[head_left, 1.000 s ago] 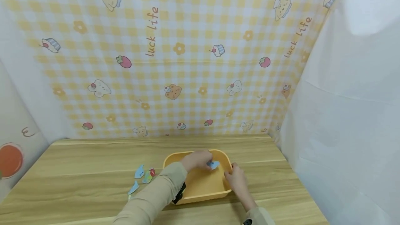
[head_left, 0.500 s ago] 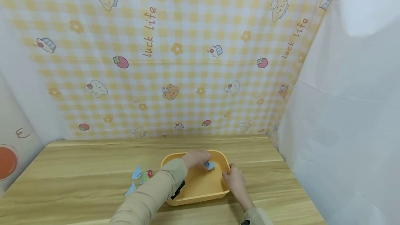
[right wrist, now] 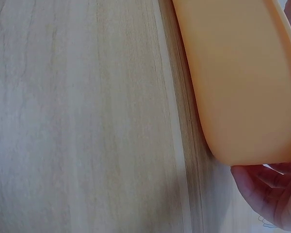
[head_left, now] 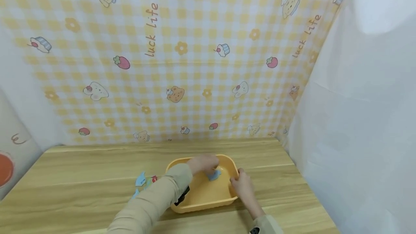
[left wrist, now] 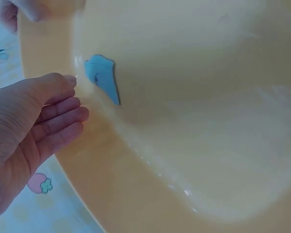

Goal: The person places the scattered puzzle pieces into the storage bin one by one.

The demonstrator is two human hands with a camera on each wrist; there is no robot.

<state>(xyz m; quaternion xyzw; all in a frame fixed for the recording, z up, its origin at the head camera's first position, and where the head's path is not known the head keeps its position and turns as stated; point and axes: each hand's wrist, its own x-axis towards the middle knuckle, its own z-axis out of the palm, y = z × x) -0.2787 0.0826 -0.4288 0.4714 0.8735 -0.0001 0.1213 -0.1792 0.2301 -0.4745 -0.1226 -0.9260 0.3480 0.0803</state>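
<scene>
My left hand (head_left: 204,162) reaches into a yellow-orange plastic tray (head_left: 211,204). On the tray floor lies a flat light-blue irregular piece (head_left: 214,175), perhaps a puzzle piece. The left wrist view shows this blue piece (left wrist: 102,75) apart from my left hand (left wrist: 36,119), whose fingers are loosely bent around nothing. At the tray's right side, my right hand (head_left: 244,187) grips the rim with its thumb inside. In the right wrist view, the fingers of my right hand (right wrist: 269,194) lie against the outside of the tray (right wrist: 237,87).
Left of the tray, on the wood-grain table (head_left: 97,190), lie a blue piece (head_left: 141,179), another blue piece (head_left: 135,193) and a green piece with red (head_left: 152,180), partly behind my left sleeve (head_left: 156,198). A checked yellow cloth (head_left: 195,75) hangs behind the table.
My left hand has let go of the blue piece, which now lies on the tray floor. My right hand keeps its grip on the rim. The head view has shifted slightly.
</scene>
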